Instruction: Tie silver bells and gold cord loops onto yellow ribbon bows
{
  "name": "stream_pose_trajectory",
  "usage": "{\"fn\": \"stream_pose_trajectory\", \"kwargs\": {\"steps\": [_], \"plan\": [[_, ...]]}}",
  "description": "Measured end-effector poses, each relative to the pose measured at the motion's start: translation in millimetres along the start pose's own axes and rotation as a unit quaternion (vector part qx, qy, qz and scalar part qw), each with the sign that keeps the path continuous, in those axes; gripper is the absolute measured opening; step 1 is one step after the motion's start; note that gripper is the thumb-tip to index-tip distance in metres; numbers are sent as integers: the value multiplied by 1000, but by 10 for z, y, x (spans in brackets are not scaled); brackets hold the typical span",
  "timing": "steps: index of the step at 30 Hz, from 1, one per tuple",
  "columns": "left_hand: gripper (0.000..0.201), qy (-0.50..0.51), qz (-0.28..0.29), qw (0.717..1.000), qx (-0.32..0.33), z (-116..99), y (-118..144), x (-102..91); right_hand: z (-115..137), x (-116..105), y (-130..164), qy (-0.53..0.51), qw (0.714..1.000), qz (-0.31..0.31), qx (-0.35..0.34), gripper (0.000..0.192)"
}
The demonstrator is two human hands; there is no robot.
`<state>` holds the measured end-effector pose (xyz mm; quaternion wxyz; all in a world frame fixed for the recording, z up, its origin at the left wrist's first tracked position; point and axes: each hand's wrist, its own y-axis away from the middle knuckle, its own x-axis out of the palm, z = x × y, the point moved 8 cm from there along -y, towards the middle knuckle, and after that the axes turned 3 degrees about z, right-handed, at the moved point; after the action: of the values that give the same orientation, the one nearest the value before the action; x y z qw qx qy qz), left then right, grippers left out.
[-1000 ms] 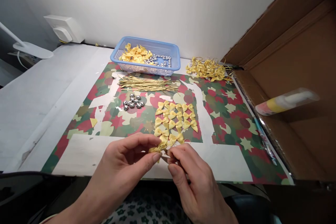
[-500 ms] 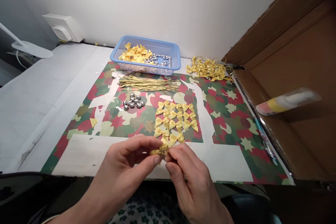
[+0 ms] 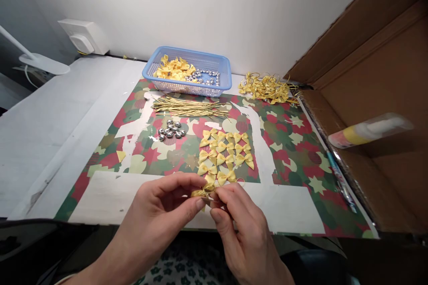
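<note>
Both hands pinch one small yellow bow [image 3: 203, 192] at the worktop's [image 3: 50, 116] near edge.
Left hand [image 3: 160, 211] and right hand [image 3: 239, 227] each hold it in a narrow grip; laid-out bows [image 3: 224, 151] sit at twelve o'clock, silver bells [image 3: 171, 129] at eleven.

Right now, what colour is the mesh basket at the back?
Light blue basket, clearest in the head view.

1. The right hand [image 3: 239, 227] has closed in on the left hand [image 3: 160, 213]; a second ago a gap showed between their fingertips, now they meet on the yellow bow [image 3: 201, 192].
2. That bow has risen slightly, closer to the laid-out bows [image 3: 224, 153].
</note>
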<state>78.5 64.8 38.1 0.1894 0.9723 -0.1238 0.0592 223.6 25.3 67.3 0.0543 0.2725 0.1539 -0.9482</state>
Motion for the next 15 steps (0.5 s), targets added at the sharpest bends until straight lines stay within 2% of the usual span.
{"fn": "stream_pose_trajectory", "kwargs": {"steps": [15], "plan": [[13,4,10,1000,-5,37,5,6,-14,8,19,17,1000,-20,-15,16]]}}
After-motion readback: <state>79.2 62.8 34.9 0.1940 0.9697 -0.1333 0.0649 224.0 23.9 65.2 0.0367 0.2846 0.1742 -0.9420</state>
